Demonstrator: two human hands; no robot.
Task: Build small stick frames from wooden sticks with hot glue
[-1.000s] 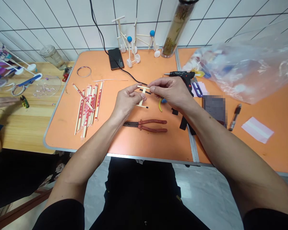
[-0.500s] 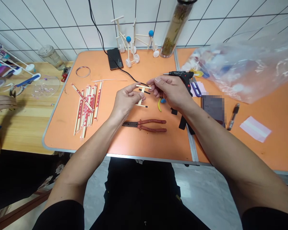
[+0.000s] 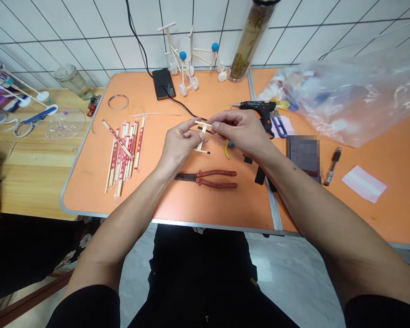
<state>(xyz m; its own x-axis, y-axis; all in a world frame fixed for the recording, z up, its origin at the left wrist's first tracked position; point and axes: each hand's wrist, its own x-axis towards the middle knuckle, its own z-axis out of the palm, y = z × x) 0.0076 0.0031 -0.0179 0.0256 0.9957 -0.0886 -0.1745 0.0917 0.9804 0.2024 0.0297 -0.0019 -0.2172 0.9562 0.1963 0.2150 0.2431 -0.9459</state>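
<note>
Item: one small frame of pale wooden sticks (image 3: 204, 130), above the orange tabletop (image 3: 191, 205). The left hand (image 3: 180, 143) pinches its middle; the right hand (image 3: 239, 131), its far crossbar's end. Beside the left wrist: red-handled metal pliers (image 3: 198, 175).

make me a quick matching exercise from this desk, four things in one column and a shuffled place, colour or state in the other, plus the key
1. stick frame
2. pliers
3. glue gun
4. pile of sticks

A. mostly black
B. wrapped, with red print
C. held in the left hand
D. reddish-brown handles

Pairs: 1-C, 2-D, 3-A, 4-B
</note>
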